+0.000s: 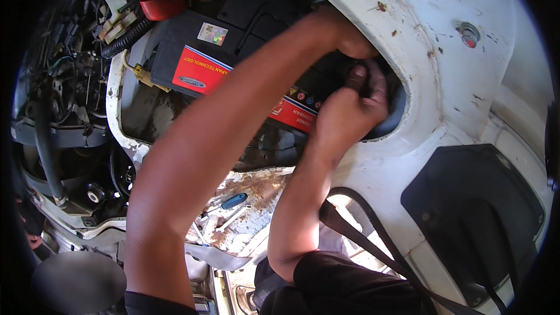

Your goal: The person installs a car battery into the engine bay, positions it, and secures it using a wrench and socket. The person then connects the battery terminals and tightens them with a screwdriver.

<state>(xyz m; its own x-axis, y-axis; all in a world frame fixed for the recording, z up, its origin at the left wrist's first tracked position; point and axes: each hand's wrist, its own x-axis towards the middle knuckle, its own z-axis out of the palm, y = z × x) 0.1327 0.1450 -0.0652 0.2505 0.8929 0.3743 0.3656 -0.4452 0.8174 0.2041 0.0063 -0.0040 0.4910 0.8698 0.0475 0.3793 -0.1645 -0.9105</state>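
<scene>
Left forearm stretches over the battery, which looks already placed in its opening; work at the right end seems unfinished. Right hand curls, grip unclear; left hand, fingers hidden, I can't tell.

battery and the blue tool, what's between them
The head view shows a dark recess by the battery, then rusty panel up to the blue tool; the left forearm covers part of that stretch.

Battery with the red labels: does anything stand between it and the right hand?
Nothing visible stands between the right hand and the battery, though whether they touch is unclear. The white panel's rim lies right of that hand; the left forearm crosses over the battery.
</scene>
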